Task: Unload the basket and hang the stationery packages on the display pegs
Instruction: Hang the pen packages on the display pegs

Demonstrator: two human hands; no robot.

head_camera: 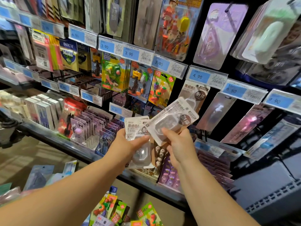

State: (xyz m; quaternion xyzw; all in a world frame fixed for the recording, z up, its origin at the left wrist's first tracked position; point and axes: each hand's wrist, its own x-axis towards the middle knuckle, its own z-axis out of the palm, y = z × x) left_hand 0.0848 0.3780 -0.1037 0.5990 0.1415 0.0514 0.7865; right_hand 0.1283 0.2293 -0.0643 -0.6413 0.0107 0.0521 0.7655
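My left hand [128, 144] grips a small stack of white-and-brown correction tape packages [135, 128], thumb across the front. My right hand [179, 141] pinches one more such package [174, 118] by its lower edge and holds it tilted up toward the right. Just above it, a matching package [195, 92] hangs on a peg under the 4.90 price tag [200, 76]. Colourful eraser packages [114, 211] lie at the bottom of the view; the basket itself is not visible.
Pegged rows of eraser packs [140, 79], sticky notes [68, 56] and tape packs [218, 36] fill the dark wall. A lower shelf [68, 141] holds boxed goods and purple packs. Price rails jut out along each row.
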